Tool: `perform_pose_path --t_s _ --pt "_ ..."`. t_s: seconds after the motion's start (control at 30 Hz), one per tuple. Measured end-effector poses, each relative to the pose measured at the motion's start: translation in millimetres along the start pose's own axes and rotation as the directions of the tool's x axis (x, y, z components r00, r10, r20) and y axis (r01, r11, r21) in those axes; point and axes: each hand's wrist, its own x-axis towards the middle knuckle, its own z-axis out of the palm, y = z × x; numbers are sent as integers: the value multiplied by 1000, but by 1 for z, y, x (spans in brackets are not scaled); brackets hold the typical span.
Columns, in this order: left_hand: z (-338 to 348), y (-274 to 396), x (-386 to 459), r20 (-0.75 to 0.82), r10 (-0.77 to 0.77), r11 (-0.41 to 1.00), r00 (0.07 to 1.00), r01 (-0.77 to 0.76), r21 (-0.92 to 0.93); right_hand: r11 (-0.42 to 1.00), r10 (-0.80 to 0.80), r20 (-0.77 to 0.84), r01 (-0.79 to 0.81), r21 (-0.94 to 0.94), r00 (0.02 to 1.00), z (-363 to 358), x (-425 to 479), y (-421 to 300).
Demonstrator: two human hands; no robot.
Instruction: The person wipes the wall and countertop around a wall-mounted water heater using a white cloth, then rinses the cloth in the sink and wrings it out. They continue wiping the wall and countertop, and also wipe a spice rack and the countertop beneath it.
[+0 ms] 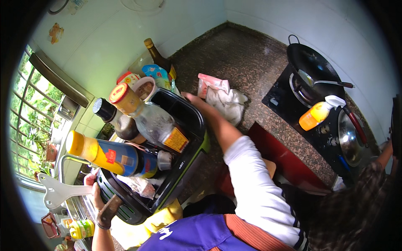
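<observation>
A black and green condiment rack (185,166) is held tilted between my two hands above the floor and counter edge. My left hand (95,191) grips its slotted end, close to a pale flat plastic utensil (58,191) and a brown knife handle (110,208). At the far end my right hand (196,102) wraps the rack's outer side, its fingers partly hidden. Inside stand a clear glass bottle (154,120) with a red and yellow cap, a dark-capped bottle (121,122), a yellow-capped blue bottle (110,153), a small clear cup (164,160) and crumpled plastic (138,185).
On the speckled stone counter (254,91) lies a whitish cloth (227,103) beside a pink packet (213,83). A wok (314,67), spray bottle (318,114) and metal lid (350,138) sit on the stove. Another person's arm (384,155) shows at right. Sauce bottles (158,56) stand behind.
</observation>
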Motion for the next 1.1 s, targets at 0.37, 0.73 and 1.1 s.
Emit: perform_pose_path --t_s 0.37,0.73,1.1 --pt "-30 -11 13 -104 6 993 995 6 118 241 -592 -315 -210 -947 742 -94 -171 48" --pt "-56 -29 6 -235 -43 973 971 94 210 350 -817 28 534 -769 576 19 -182 -99" --pt "-56 -39 1 -301 -70 961 951 145 236 942 -303 196 324 -87 933 50 -34 -99"
